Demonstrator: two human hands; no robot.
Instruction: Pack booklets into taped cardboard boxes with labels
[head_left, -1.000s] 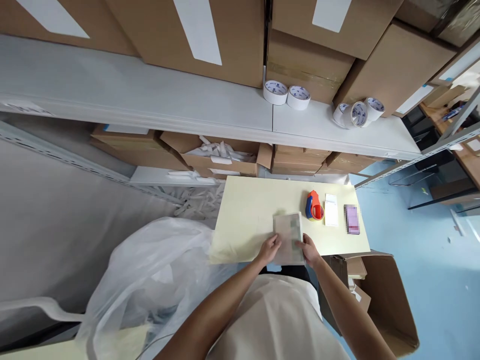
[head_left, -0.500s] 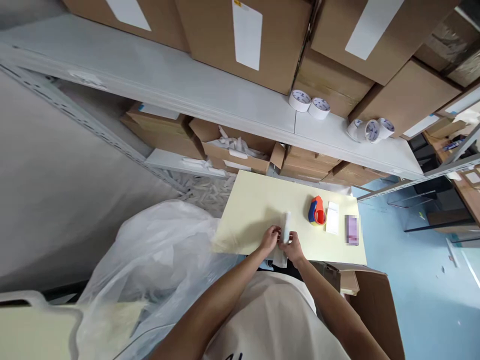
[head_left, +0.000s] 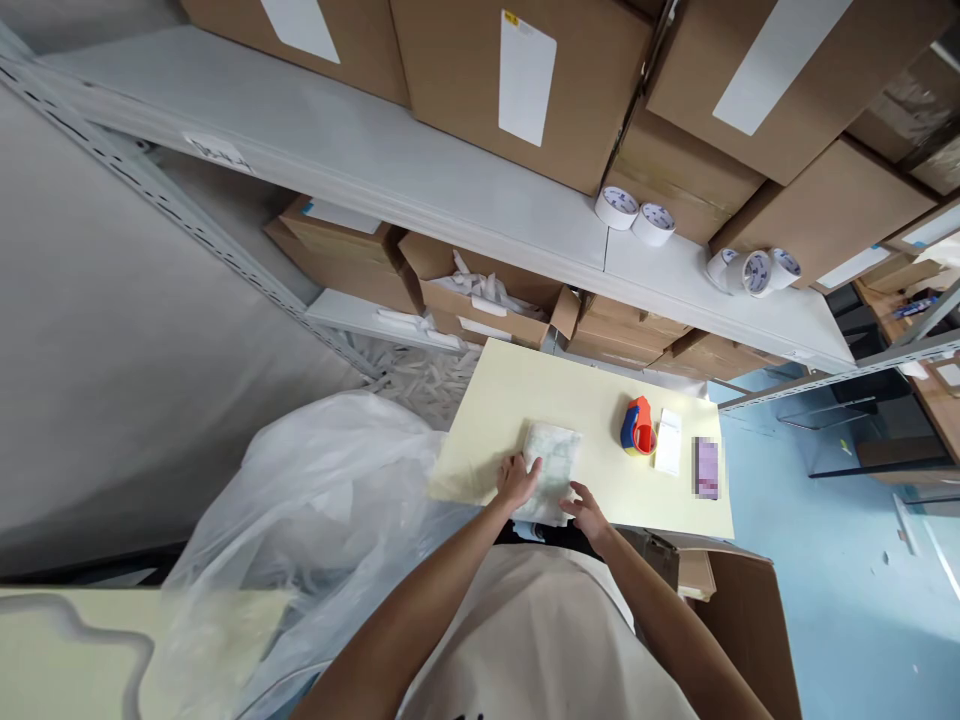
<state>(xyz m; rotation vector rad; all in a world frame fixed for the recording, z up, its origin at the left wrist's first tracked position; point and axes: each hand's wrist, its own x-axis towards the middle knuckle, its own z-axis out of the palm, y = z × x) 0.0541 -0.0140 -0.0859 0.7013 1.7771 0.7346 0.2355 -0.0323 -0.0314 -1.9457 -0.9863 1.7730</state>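
Pale yellow tabletop (head_left: 495,400) fills the middle of the view, set in front of grey shelving stacked with cardboard boxes. A flat, whitish packet (head_left: 555,465) lies on the table's near side, its near end just over the edge towards the person. The left hand (head_left: 516,478) rests open on it, palm down, with fingers spread across the packet's left edge. The right hand (head_left: 587,512) touches the near right corner; whether it pinches that corner or only rests there cannot be told.

Handling this thin, limp piece probably goes best with the left palm kept flat as an anchor while the right hand works only at the corner, so the packet neither creases nor slides off the edge (it already overhangs a little).

Just to the right stands a red and blue tape dispenser (head_left: 637,428), apart from the packet, then a white card (head_left: 668,442) and a blurred purple item (head_left: 706,467). A large clear plastic bag (head_left: 315,520) bulges at the table's left, and an open cardboard box (head_left: 742,620) sits low on the right. Tape rolls (head_left: 616,207) stand on the shelf (head_left: 375,160) above.
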